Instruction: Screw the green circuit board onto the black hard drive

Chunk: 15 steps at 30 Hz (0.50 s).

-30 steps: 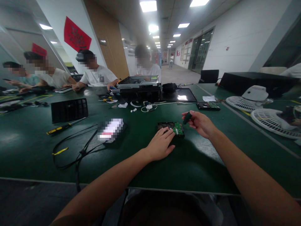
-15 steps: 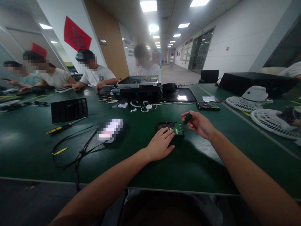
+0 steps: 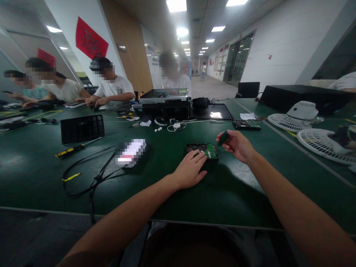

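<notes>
A hard drive with a green circuit board (image 3: 211, 151) lies on the green table in front of me. My left hand (image 3: 191, 170) rests on its near left part, fingers stretched out over the drive and thumb apart on the near side. Just right of the drive, my right hand (image 3: 237, 145) is raised with its fingers closed round a small dark green object (image 3: 223, 138), which looks like a short handle. Its tip cannot be made out against the table.
On the green table (image 3: 172, 204) are a phone (image 3: 131, 152), black cables (image 3: 97, 178), a yellow-black screwdriver (image 3: 71, 150), a black screen (image 3: 82, 129), a second drive (image 3: 247, 125), white fan parts (image 3: 319, 144) and an open metal case (image 3: 164, 105). Several people sit across the table.
My right hand has shifted very slightly right with the green object. My left hand stays on the drive. The person across at the left has drawn a hand back toward the body.
</notes>
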Each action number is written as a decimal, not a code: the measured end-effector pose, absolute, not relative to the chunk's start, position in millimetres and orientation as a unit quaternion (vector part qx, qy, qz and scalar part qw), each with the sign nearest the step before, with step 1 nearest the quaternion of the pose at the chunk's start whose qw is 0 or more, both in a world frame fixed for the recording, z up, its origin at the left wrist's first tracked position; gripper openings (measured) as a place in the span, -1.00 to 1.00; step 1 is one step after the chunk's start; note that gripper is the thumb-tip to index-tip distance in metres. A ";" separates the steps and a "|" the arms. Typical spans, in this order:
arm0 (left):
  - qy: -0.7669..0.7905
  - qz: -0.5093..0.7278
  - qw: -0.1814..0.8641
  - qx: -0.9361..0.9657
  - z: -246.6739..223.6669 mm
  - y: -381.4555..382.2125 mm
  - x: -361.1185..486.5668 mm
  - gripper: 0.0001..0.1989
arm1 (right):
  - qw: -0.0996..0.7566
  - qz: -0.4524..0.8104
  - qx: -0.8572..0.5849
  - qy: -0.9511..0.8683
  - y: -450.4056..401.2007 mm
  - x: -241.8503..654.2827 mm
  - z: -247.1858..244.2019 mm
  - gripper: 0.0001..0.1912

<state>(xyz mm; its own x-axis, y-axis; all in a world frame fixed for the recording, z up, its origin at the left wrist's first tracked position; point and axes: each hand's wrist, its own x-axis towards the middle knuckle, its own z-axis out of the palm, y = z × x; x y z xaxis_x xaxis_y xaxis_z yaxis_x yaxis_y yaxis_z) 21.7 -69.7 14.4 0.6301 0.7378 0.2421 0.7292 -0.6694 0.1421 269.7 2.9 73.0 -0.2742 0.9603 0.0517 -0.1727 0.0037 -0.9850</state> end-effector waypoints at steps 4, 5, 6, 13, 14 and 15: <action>0.405 0.140 0.016 0.903 15.1 -70.1 21.2 -0.37 | 0.475 0.578 -0.378 -0.545 2.0 268.6 73.8 -0.66; 0.406 0.140 0.017 0.903 15.0 -70.1 21.1 -0.37 | 0.474 0.577 -0.378 -0.548 1.9 268.6 73.7 -0.66; 0.406 0.140 0.017 0.903 14.8 -70.1 21.1 -0.37 | 0.473 0.578 -0.377 -0.548 1.9 268.8 73.5 -0.67; 0.409 0.141 0.019 0.901 14.1 -69.8 21.1 -0.37 | 0.482 0.604 -0.362 -0.521 2.8 271.4 73.0 -0.70; 0.410 0.140 0.020 0.901 14.5 -69.9 21.2 -0.36 | 0.479 0.607 -0.361 -0.522 2.7 271.9 73.5 -0.68; 0.409 0.139 0.022 0.901 14.8 -70.1 21.3 -0.36 | 0.474 0.609 -0.361 -0.524 2.6 272.6 74.1 -0.65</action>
<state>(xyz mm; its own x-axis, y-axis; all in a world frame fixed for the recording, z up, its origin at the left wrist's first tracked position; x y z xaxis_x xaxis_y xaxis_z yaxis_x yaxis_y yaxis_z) 21.3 -70.1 14.8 0.6261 0.7440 0.2335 0.7318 -0.6640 0.1535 272.6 2.6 74.1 -0.2909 0.9551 0.0563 -0.1988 -0.0027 -0.9800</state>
